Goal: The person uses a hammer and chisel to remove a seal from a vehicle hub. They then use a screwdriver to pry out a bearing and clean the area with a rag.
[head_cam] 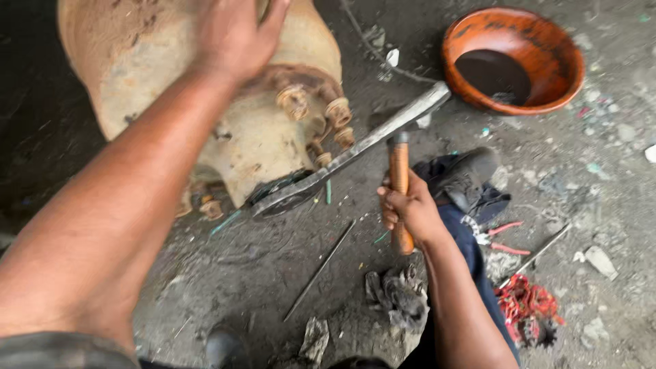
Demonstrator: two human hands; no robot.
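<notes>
Fingers of left hand (236,34) spread flat on rusty hub (205,89); right hand (408,208) grips hammer (399,184).

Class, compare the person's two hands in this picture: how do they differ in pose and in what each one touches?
The left hand lies spread flat on the rusty hub; the right hand is closed in a fist round the hammer handle. The left hand reaches far forward, while the right hand stays nearer the body. Both are bare.
</notes>
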